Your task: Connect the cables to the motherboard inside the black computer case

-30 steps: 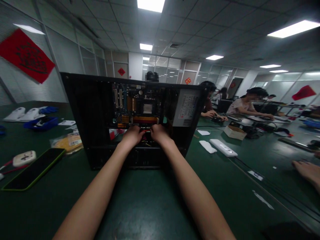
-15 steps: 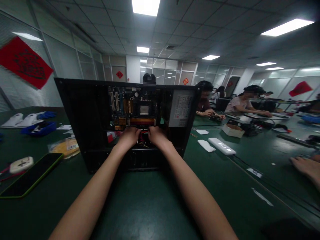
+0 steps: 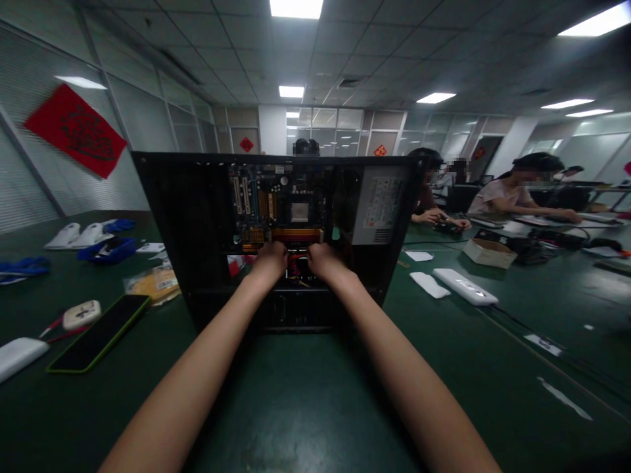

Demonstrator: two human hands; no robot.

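Note:
An open black computer case (image 3: pixel 180 210) stands before me on its side, its inside facing me. Within it show a motherboard (image 3: pixel 283 197) with memory slots (image 3: pixel 298 234) along its lower edge, and a silver power supply (image 3: pixel 377 203) at the right. My left hand (image 3: pixel 271 258) reaches in just under the slots, fingers curled closed. Level with it, my right hand (image 3: pixel 325 259) is closed too, a small gap apart. Red and dark cables (image 3: pixel 296 266) lie between the two hands. What the fingertips grip is hidden.
Left of the case lie a phone (image 3: pixel 101 334), a yellow bag (image 3: pixel 154 284) and a blue bin (image 3: pixel 107 249). To the right are a white power strip (image 3: pixel 465 286) and a cardboard box (image 3: pixel 489 253). Co-workers (image 3: pixel 507 194) sit farther back at the green table (image 3: pixel 305 394).
My view has turned slightly left, so the case and table items appear farther right. Both hands stay closed at the same place in the case, with only slight movement.

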